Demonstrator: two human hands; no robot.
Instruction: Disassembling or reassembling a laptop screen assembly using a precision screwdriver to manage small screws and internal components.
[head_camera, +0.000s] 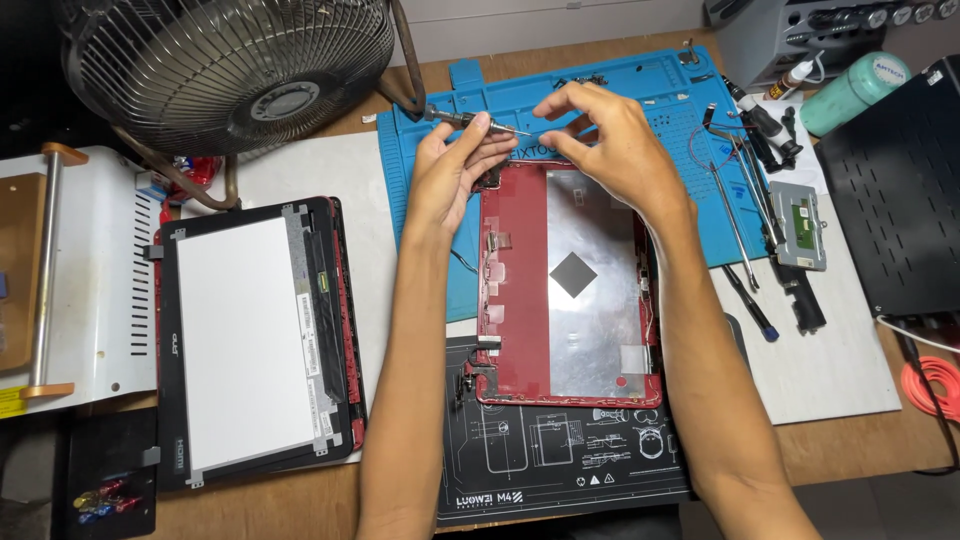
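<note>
Two hands, left hand (455, 170) and right hand (610, 140), both pinching one screwdriver (478, 121) above one red laptop lid (520, 290).

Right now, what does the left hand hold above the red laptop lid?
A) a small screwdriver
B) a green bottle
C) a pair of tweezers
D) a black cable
A: the left hand grips a small screwdriver, its thin metal tip pointing toward the right hand, above the top edge of the red laptop lid.
</note>
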